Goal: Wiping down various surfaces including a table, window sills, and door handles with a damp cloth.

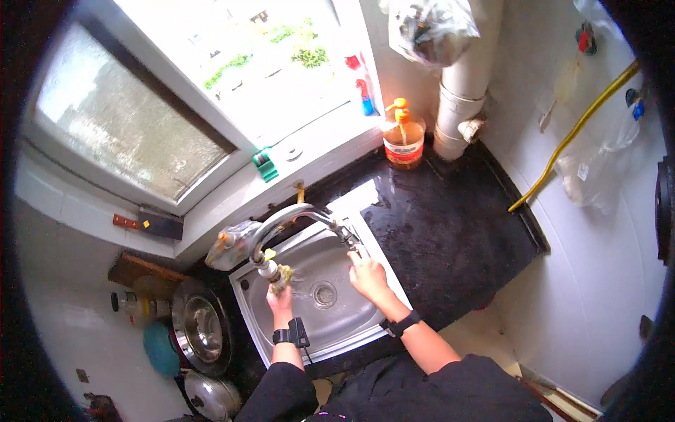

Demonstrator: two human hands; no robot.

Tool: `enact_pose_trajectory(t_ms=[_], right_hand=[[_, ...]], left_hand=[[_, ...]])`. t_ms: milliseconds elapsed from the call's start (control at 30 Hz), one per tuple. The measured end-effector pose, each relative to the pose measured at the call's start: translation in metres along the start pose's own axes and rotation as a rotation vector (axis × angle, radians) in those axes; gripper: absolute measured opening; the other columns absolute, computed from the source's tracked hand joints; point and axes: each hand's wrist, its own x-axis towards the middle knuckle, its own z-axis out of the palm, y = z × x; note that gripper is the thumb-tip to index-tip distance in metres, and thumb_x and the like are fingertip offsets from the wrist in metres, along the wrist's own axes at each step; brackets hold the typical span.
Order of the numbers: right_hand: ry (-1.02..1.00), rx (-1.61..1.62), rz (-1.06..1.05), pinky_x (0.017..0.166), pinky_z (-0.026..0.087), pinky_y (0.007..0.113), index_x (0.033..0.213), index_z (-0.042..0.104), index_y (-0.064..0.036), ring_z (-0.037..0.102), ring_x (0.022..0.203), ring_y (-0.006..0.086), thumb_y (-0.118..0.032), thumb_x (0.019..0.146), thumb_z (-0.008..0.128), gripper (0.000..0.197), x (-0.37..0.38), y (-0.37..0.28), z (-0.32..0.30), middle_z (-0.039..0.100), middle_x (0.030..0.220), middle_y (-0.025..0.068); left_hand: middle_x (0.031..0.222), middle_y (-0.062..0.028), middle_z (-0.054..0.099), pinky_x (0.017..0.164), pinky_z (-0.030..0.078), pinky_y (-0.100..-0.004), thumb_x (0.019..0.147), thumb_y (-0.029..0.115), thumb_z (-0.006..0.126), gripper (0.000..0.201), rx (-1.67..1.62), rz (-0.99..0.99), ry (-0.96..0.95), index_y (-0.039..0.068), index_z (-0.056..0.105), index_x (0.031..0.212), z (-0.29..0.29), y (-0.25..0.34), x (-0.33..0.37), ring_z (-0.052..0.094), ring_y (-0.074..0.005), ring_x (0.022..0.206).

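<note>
My left hand (280, 301) is raised over the left side of the steel sink (330, 253), its fingers closed on a yellowish-green, sponge-like lump (284, 276). That lump sits right under the spout of the curved metal faucet (299, 209), and water sprays off it into the basin. At the sink's right rim, my right hand (369, 274) reaches up to the faucet's valve end, fingers closed around the small tap handle (349, 241). The fingers partly cover the handle. Below and between both hands lies the round drain (323, 295).
A black countertop (450, 218) extends right of the sink, with an orange pump bottle (403, 137) near a white pipe (458, 105). On the left stand steel basins (202, 327) and a lidded pot (211, 397). A cleaver (160, 225) lies by the windowsill (327, 153).
</note>
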Motion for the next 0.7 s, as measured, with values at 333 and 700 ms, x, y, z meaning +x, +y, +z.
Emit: enact_pose_trajectory(t_ms=[333, 700], right_hand=[[-0.049, -0.361, 0.125, 0.090, 0.038, 0.045, 0.095, 0.058, 0.0010, 0.044, 0.107, 0.0355, -0.019, 0.074, 0.056, 0.029, 0.010, -0.043, 0.015, 0.053, 0.105, 0.0174], [-0.642, 1.471, 0.846, 0.090, 0.040, 0.049, 0.118, 0.050, -0.0133, 0.051, 0.102, 0.0286, -0.050, 0.086, 0.045, 0.049, 0.001, -0.069, 0.148, 0.052, 0.116, 0.0094]], left_hand=[[0.092, -0.0135, 0.063, 0.074, 0.050, -0.0408, 0.088, 0.025, 0.052, 0.026, -0.322, -0.495, 0.386, 0.002, 0.057, 0.098, 0.016, 0.001, -0.005, 0.060, -0.0277, 0.082], [0.120, -0.0071, 0.050, 0.098, 0.031, -0.0380, 0.093, 0.048, 0.028, 0.052, -0.046, -0.416, 0.184, 0.009, 0.047, 0.121, 0.091, 0.041, -0.052, 0.045, -0.0224, 0.111]])
